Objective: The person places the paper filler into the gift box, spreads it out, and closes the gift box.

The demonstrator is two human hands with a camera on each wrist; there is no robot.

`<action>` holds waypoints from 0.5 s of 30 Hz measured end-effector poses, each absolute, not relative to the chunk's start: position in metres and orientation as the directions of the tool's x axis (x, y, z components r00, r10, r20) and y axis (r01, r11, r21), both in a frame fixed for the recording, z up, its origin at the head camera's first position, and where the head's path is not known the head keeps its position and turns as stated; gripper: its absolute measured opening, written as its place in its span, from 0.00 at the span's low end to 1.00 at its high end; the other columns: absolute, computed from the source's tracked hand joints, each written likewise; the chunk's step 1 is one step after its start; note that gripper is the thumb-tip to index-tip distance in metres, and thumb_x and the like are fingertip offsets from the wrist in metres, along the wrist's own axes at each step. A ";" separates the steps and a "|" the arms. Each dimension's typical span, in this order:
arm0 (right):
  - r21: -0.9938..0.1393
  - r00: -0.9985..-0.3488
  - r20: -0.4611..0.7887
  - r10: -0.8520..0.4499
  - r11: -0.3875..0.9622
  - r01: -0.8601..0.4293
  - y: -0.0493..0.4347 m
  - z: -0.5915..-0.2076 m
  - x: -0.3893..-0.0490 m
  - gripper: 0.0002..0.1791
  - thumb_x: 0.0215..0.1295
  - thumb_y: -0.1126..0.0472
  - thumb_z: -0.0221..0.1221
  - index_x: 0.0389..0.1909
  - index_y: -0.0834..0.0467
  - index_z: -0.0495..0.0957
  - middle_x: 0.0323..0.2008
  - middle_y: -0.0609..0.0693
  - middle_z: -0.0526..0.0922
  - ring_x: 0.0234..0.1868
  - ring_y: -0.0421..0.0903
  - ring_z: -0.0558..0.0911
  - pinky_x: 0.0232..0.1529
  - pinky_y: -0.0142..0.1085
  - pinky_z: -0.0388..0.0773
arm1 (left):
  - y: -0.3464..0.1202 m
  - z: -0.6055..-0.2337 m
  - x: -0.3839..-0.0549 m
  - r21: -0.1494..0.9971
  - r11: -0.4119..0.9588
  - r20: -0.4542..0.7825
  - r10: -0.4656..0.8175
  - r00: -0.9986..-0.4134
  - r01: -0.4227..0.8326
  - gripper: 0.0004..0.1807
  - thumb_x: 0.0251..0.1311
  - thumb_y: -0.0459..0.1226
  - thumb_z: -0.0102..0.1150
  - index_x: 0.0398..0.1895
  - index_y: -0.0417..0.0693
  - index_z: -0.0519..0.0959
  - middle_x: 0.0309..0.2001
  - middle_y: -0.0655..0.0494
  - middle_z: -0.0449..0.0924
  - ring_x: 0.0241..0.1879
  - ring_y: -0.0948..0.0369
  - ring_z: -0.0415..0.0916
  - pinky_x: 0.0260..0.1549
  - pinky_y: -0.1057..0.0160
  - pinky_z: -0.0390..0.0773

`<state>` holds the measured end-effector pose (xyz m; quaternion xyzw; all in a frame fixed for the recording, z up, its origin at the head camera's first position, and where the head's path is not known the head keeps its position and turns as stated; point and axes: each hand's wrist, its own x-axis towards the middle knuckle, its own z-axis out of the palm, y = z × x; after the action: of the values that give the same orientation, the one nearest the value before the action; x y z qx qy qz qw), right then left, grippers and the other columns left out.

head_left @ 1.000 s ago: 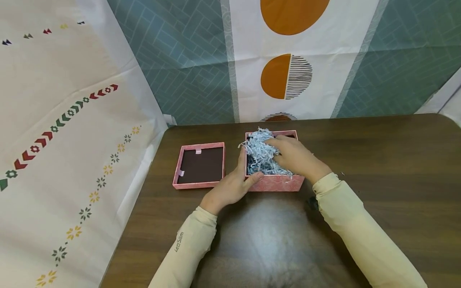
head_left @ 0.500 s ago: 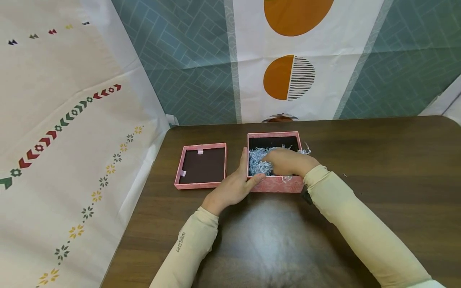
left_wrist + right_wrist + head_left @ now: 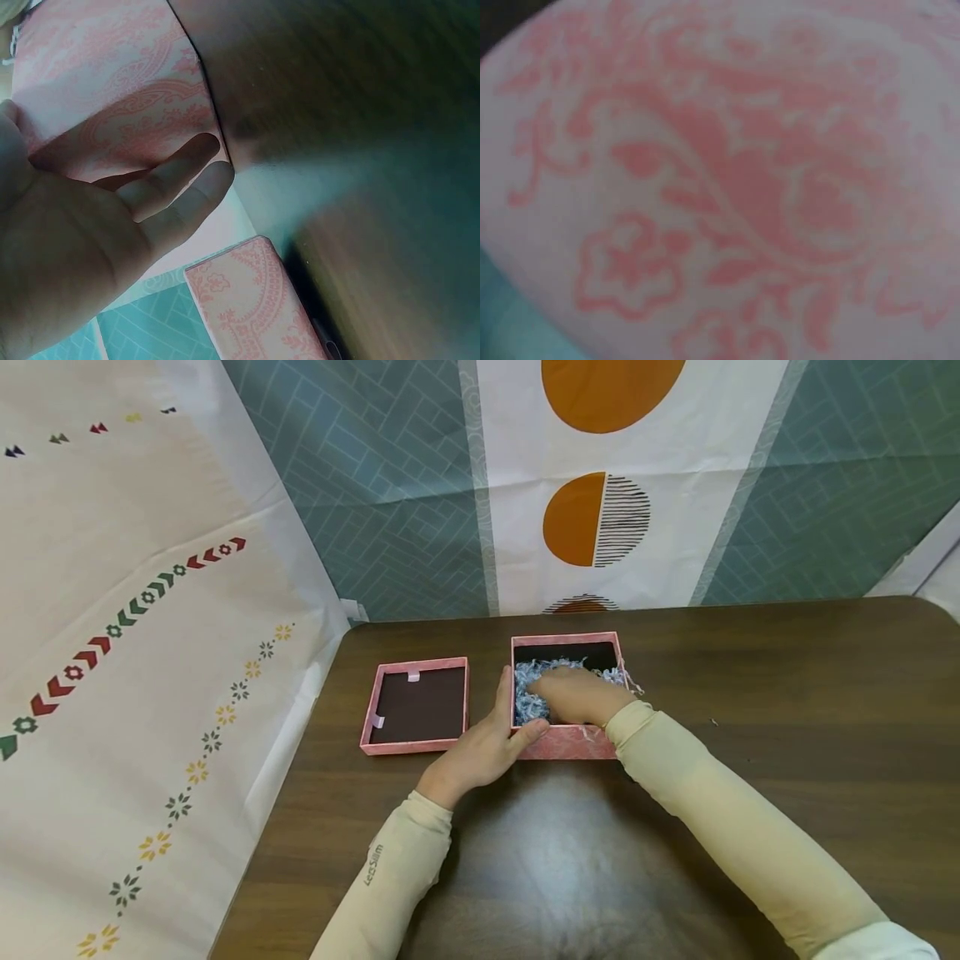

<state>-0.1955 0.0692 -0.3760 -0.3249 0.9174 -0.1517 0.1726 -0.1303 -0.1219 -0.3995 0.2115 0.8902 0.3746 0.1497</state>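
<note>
A pink patterned box (image 3: 566, 744) with a dark inside stands on the table, holding light-blue shredded paper (image 3: 533, 710). My left hand (image 3: 483, 747) rests against its front left corner, the thumb at the front wall and the fingers along the left wall. In the left wrist view those fingers (image 3: 184, 206) lie nearly straight beside the box wall (image 3: 112, 90). My right hand (image 3: 581, 693) reaches into the box over the front wall, its fingers hidden down in the paper. A blurred pink pattern of the box wall (image 3: 735, 180) fills the right wrist view.
To the left of the box lies its pink-rimmed lid (image 3: 411, 747), dark inside face up, with two small pale tabs. A few paper strands (image 3: 633, 685) hang over the right rim. A tiny scrap (image 3: 714, 722) lies on the wooden table (image 3: 787, 693).
The shredded paper, heaped at the rim a second ago, sits lower in the box, baring its dark back wall. My right hand has gone down and left with it. My left hand keeps its place.
</note>
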 end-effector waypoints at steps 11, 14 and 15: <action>-0.368 -0.772 -0.249 -0.585 0.795 -0.483 0.077 -0.357 -0.192 0.34 0.65 0.59 0.67 0.71 0.59 0.71 0.68 0.62 0.72 0.70 0.63 0.67 0.67 0.60 0.61 | -0.120 -0.401 -0.131 0.738 0.623 -0.113 0.496 -0.861 0.261 0.53 0.71 0.67 0.39 0.77 0.61 0.15 0.81 0.54 0.28 0.77 0.55 0.45 0.71 0.50 0.54; -0.425 -0.766 -0.238 -0.597 0.773 -0.470 0.083 -0.338 -0.189 0.38 0.62 0.57 0.71 0.72 0.57 0.70 0.69 0.59 0.71 0.70 0.60 0.68 0.67 0.58 0.63 | -0.122 -0.399 -0.130 0.738 0.626 -0.123 0.491 -0.863 0.251 0.53 0.70 0.68 0.38 0.76 0.63 0.14 0.81 0.53 0.28 0.77 0.52 0.47 0.70 0.48 0.56; -0.443 -0.770 -0.227 -0.596 0.768 -0.463 0.086 -0.331 -0.188 0.38 0.62 0.57 0.71 0.73 0.56 0.69 0.70 0.58 0.70 0.70 0.60 0.68 0.67 0.58 0.63 | -0.122 -0.399 -0.130 0.737 0.628 -0.126 0.489 -0.863 0.248 0.53 0.70 0.68 0.38 0.76 0.64 0.14 0.81 0.54 0.27 0.76 0.52 0.48 0.70 0.48 0.57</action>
<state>-0.1878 0.0862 -0.3312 -0.2869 0.9227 -0.1838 0.1804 -0.1303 -0.1221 -0.3986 0.2075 0.8882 0.3779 0.1590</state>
